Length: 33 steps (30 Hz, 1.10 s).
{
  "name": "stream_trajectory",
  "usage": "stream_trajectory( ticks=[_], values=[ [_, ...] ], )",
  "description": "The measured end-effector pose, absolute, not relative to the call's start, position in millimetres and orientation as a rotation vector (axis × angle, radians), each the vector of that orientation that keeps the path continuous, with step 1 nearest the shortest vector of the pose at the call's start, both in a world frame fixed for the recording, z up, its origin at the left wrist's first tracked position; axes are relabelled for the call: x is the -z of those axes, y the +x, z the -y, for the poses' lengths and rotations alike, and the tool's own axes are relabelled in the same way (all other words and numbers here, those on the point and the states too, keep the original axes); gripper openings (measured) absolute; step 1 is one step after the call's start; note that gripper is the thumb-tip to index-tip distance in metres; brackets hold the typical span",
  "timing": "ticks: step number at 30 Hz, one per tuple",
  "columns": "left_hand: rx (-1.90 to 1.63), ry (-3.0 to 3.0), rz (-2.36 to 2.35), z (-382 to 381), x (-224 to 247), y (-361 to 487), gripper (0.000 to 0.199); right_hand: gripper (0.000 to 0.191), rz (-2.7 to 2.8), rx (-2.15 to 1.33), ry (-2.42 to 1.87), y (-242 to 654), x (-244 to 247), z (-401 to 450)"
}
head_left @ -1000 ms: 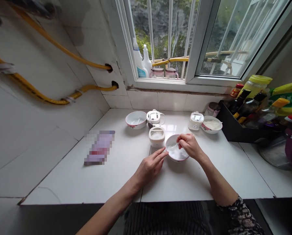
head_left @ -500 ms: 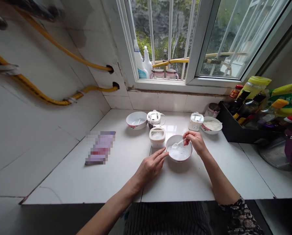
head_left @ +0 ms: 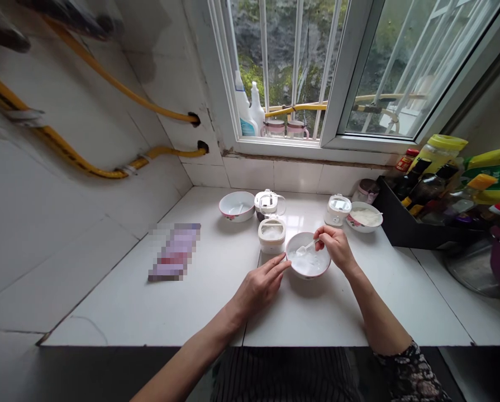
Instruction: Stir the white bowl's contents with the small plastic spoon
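A white bowl with a pink rim (head_left: 312, 267) stands near the middle of the counter, with something whitish inside. My right hand (head_left: 333, 245) pinches the handle of a small white spoon (head_left: 302, 250), whose head is inside the bowl. Against the bowl's left rim rest the fingertips of my left hand (head_left: 264, 282), its fingers stretched out. Just behind that hand sits a cream container (head_left: 271, 244) with a see-through lid. Behind it are another lidded container (head_left: 266, 201) and a second white bowl (head_left: 237, 216) holding a spoon.
A lidded container (head_left: 338, 212) and a bowl of white stuff (head_left: 364, 224) stand at the back right, beside a black box (head_left: 404, 226) of bottles. A metal pot (head_left: 471, 273) is at far right. On the left lies a purple, blurred item (head_left: 178, 251).
The view has shifted slightly, so everything appears a little further right. Both hands keep their places at the bowl, and the spoon is still inside it.
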<state>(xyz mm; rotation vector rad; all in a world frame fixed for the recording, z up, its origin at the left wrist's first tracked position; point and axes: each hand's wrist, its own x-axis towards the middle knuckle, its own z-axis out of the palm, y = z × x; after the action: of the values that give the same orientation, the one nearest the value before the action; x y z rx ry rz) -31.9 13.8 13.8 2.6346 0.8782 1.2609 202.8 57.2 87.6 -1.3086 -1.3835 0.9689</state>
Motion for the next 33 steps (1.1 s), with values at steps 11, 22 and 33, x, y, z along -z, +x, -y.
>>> stream_trajectory(
  ticks=[11,22,33],
  values=[
    [-1.261,2.635,-0.873,-13.4,-14.6,-31.6,0.042,0.014,1.291,-1.098,-1.263,205.6,-87.4,-59.9],
    [-1.251,2.643,-0.897,-13.0,-15.4,-31.0,0.04,0.019,1.411,-0.876,-1.081,173.7,-97.2,-56.3],
    [-1.262,2.647,-0.895,-13.1,-16.2,-30.5,0.04,0.016,1.675,-0.478,-1.108,181.0,-102.9,-50.8]
  ],
)
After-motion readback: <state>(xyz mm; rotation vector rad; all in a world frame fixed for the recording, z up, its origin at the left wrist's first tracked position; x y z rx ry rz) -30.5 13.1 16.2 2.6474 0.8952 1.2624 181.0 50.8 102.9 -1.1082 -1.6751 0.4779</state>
